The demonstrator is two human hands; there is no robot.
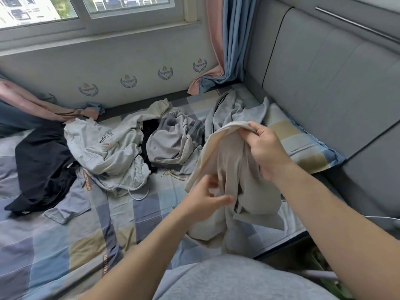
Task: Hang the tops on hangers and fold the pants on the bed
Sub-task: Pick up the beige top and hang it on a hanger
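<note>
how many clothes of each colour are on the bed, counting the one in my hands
beige garment, held: 1
black garment: 1
pale grey: 3 (drawstring garment, crumpled garment, far garment)
blue-grey garment: 1
total: 6 told apart; more may lie hidden

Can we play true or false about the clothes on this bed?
1. The right hand grips the beige garment. True.
2. The black garment hangs on a hanger. False: it lies crumpled on the bed.
3. The curtain is green. False: it is pink and blue.
4. A checked pillow lies beside the grey headboard. True.
</note>
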